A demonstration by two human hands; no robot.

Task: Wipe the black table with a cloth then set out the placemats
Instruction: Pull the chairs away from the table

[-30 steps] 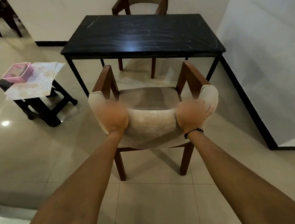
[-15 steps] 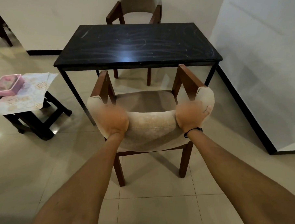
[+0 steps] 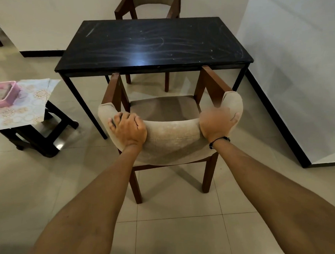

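The black table (image 3: 151,43) stands ahead with streaks and smears on its bare top. A wooden chair with a beige padded back (image 3: 173,140) sits just in front of it, its arm tips at the table's near edge. My left hand (image 3: 129,128) grips the left part of the chair back. My right hand (image 3: 216,122), blurred, grips the right part. Patterned placemats (image 3: 25,102) lie on a low black stool (image 3: 38,136) at the left, with a pink tub (image 3: 2,93) on top of them. I cannot make out a cloth.
A second wooden chair (image 3: 148,6) stands at the table's far side against the cream wall. A white wall with a black skirting (image 3: 277,110) runs close along the table's right. Glossy tiled floor lies around the near chair.
The chair has slid forward toward the table with both hands on its back, and its arms now reach the table's edge. The view has moved closer.
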